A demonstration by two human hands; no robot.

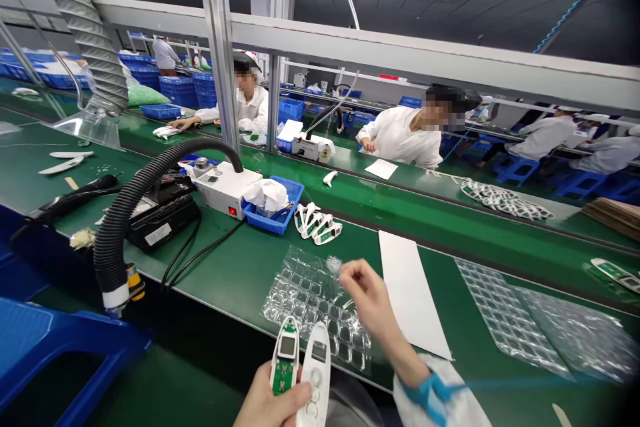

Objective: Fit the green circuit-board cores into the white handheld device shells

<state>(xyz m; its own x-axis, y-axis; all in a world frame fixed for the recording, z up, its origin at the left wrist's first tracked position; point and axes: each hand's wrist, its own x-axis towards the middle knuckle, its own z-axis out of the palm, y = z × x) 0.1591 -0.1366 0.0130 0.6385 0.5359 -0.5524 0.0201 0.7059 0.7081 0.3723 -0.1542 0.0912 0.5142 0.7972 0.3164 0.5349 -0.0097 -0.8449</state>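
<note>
Two white device halves are held side by side at the bottom centre by my left hand [273,403]. One half [286,353] shows a green circuit board with a small dark display. The other, a white cover [315,373], has a window and round button shapes. My right hand [367,293] is raised over the clear plastic tray [300,290], its fingers curled together near a crumpled clear piece [334,265]. Whatever its fingertips hold, if anything, is too small to make out. Beside it lies a white sheet [413,293].
Several white devices [320,223] sit beside a blue basket [275,213]. A black hose [113,227] arches at left near a white machine [225,187]. More clear trays [505,313] lie right. Co-workers in white sit across the green conveyor [415,203].
</note>
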